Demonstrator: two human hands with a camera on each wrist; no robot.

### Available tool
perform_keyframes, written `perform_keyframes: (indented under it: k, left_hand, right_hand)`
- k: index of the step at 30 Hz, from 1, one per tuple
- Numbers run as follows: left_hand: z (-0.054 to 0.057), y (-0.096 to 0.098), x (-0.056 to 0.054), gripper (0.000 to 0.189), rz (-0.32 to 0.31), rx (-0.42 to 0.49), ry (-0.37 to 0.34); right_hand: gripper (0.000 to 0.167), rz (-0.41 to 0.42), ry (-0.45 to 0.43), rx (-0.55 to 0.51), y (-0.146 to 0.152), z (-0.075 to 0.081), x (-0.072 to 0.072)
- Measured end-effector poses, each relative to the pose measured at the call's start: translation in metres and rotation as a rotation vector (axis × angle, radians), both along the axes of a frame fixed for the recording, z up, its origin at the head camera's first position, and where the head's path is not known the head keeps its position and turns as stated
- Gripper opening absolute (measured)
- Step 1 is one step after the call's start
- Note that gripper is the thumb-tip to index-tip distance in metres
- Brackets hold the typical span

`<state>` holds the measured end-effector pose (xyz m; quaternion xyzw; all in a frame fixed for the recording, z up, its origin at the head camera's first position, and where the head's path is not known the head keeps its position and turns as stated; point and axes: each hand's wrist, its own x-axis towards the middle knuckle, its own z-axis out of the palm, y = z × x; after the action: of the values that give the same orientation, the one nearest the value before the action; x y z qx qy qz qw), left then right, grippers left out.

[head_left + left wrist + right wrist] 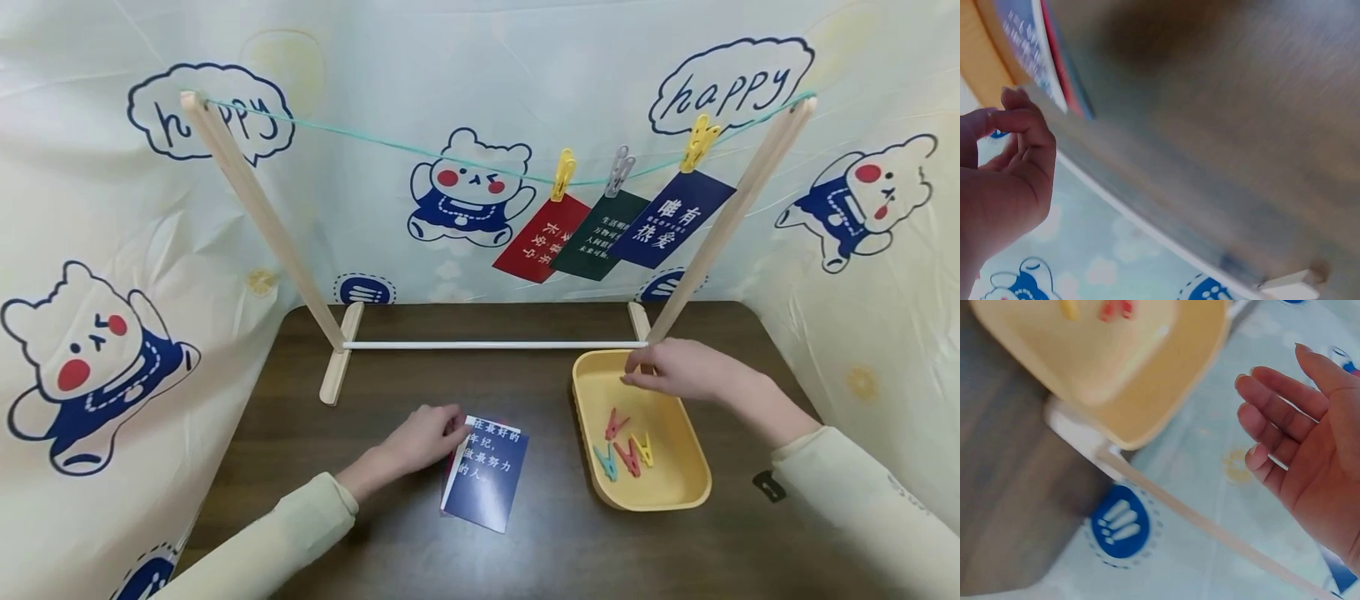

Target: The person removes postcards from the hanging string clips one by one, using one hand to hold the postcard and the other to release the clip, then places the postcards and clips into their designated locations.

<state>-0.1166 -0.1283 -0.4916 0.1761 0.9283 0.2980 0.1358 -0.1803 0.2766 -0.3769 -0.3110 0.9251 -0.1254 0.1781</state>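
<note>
A small stack of printed cards (487, 475) lies on the table, a blue one with white writing on top. My left hand (423, 437) is at the stack's upper left corner, its fingers loosely bent; the left wrist view shows nothing between them and a gap to the cards. Over the far right end of a yellow tray (697, 467) hovers my right hand (678, 367), fingers relaxed and apart, holding nothing. Several small clothespins (626, 454) in red, yellow and teal lie in the tray. On the green string (360, 137) hang a red card (536, 242), a green card (596, 237) and a blue card (675, 218).
A wooden frame with a left post (262, 217), a right post (731, 221) and a white bottom bar (487, 345) stands at the table's back. Yellow (564, 175) and grey (619, 171) clothespins grip the hung cards. A printed curtain (360, 50) surrounds the table.
</note>
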Motion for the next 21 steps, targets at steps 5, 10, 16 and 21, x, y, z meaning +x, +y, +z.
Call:
perform_keyframes:
  k: [5,10,16,21]
  left_hand:
    - [0.027,0.005,-0.022,0.011,0.023,0.103,0.14]
    - [0.059,0.011,-0.047,0.009,0.026,0.205,0.291]
    - [0.094,0.023,-0.076,0.011,0.043,0.295,0.399]
    - [0.113,0.032,-0.095,0.012,0.086,0.388,0.444]
  right_hand:
    - [0.015,0.028,0.107,-0.067,-0.009,0.036,-0.004]
    - [0.011,0.083,0.243,-0.113,-0.022,0.081,-0.005]
    - [0.013,0.098,0.379,-0.141,-0.037,0.13,-0.014]
    - [0.017,0.101,0.467,-0.116,-0.051,0.165,-0.022]
